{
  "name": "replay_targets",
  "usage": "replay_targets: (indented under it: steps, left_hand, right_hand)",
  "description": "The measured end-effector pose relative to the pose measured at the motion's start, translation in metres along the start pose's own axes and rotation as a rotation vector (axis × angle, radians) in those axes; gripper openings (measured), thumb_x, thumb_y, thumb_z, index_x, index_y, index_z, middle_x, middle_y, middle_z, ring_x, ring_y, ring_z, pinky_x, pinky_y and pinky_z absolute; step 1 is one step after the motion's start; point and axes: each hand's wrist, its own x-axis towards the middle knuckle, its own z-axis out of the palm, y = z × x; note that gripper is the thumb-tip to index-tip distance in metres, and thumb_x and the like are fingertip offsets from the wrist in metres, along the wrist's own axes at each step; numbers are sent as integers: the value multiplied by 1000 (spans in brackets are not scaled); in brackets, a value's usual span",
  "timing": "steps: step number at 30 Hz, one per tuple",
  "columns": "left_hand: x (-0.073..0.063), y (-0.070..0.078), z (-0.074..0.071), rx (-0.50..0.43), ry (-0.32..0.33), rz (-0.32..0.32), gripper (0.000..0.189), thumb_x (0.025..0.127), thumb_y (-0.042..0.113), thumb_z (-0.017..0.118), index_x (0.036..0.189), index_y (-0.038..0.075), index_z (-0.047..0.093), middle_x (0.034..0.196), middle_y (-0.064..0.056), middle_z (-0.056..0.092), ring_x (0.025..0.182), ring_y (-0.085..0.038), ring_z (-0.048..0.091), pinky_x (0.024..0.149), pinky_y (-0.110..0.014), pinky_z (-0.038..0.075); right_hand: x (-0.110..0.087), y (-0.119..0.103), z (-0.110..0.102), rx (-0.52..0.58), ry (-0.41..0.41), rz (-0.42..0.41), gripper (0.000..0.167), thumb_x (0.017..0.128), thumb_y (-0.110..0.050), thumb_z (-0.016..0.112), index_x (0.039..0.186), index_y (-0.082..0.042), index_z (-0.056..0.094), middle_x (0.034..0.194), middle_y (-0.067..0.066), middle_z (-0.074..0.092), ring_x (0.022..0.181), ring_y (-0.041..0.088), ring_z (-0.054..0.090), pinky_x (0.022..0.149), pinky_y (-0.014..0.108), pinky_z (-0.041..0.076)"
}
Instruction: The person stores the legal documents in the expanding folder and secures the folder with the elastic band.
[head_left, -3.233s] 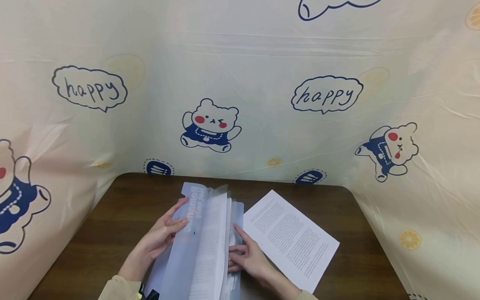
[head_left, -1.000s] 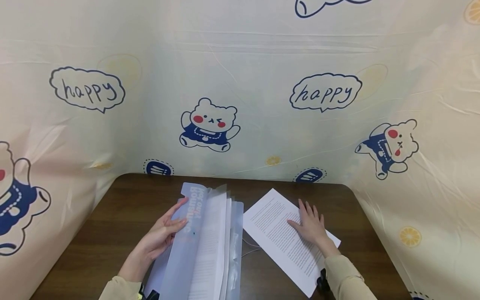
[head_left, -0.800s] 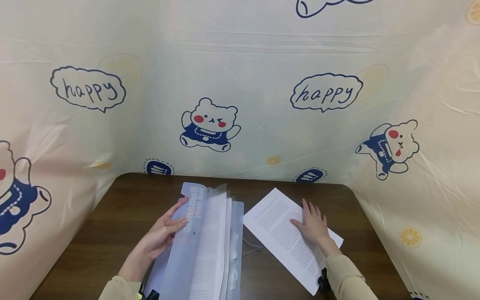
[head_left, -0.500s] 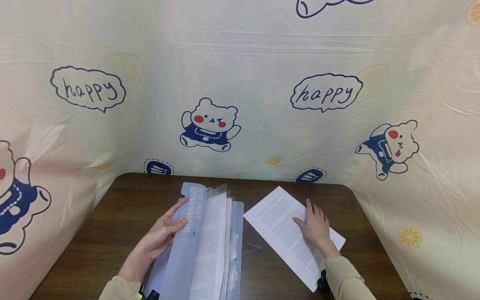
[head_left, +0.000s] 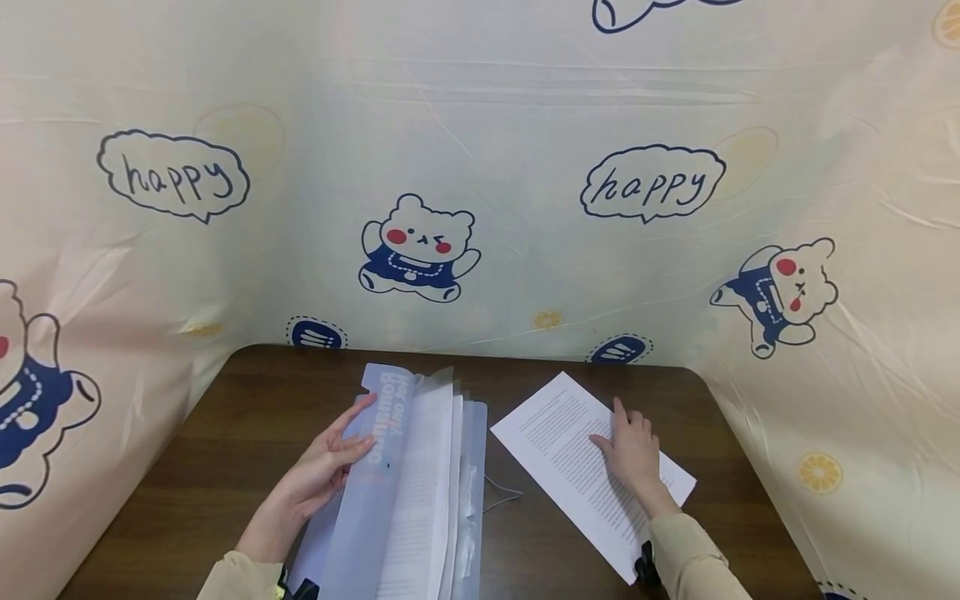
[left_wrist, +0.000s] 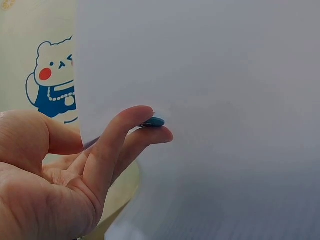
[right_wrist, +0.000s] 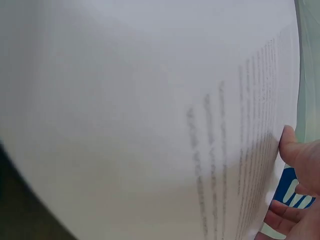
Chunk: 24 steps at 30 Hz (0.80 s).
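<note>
My left hand (head_left: 322, 467) holds the cover of an upright-tilted, translucent blue document folder (head_left: 367, 492) along its left side. In the left wrist view, two fingertips (left_wrist: 160, 135) close around a small teal oval piece (left_wrist: 155, 122) at the pale sheet-like surface. White printed pages and clear sleeves stand fanned inside the folder. To its right, a loose printed sheet (head_left: 555, 442) lies slantwise, with my right hand (head_left: 633, 454) over its upper right part, fingers extended. The right wrist view has the thumb (right_wrist: 295, 150) at the sheet's edge, with the other fingers below it.
Both things lie on a dark brown wooden table (head_left: 187, 467). A thin grey cord (head_left: 506, 497) loops out between folder and sheet. Behind the table hangs a pale curtain (head_left: 525, 125) with bears and "happy" bubbles. Black wrist cameras sit beneath both sleeves.
My right hand has left the folder's right side and come onto the loose sheet. Over the last second, hand and sheet have slid slightly right. The left hand and folder stay put.
</note>
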Motion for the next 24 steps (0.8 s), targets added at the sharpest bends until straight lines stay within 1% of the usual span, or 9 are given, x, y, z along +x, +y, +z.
replay_targets:
  steps: [2,6,9,12,16,19,24]
  left_hand:
    - [0,0,0,-2,4,-5,76,116,15,55,176,41,17,86,14,71,72,-3,68,72,-15,57]
    - [0,1,1,-3,12,-16,74,116,15,56,175,42,19,81,15,67,68,-2,64,68,-14,54]
    - [-1,1,1,2,15,-19,74,116,15,56,174,42,20,80,15,66,66,-2,62,67,-13,53]
    - [-1,1,1,-1,13,-22,74,116,15,55,175,42,19,81,15,66,67,-2,63,67,-13,53]
    - [-1,1,1,-2,10,-22,75,116,15,55,175,41,17,81,15,66,67,-2,62,67,-13,53]
    - [-1,1,1,3,12,-19,75,116,15,55,176,40,16,79,15,65,65,-2,60,66,-13,51]
    - [-1,1,1,7,18,-14,76,116,15,55,176,37,15,77,15,63,63,-2,58,63,-12,49]
  right_hand:
    - [0,-1,-1,-7,10,14,90,99,-32,84,166,6,36,147,43,53,138,61,52,111,75,46]
    - [1,-2,-4,12,19,67,95,90,-35,91,159,10,44,139,45,58,130,61,55,108,72,47]
    - [0,-2,-5,28,23,98,93,87,-37,94,151,14,51,133,44,61,123,59,58,105,70,49]
    - [-1,-2,-4,53,21,121,88,85,-36,95,146,14,55,129,42,60,119,56,57,99,66,51]
    - [-2,-3,-4,91,17,145,83,85,-32,96,144,12,58,130,40,53,119,52,50,93,63,51]
    - [-2,-4,-5,78,7,159,82,85,-33,96,142,12,59,127,40,54,117,51,49,90,62,52]
    - [-3,-6,-7,21,-10,154,79,86,-35,95,138,14,60,123,40,64,111,50,55,91,61,52]
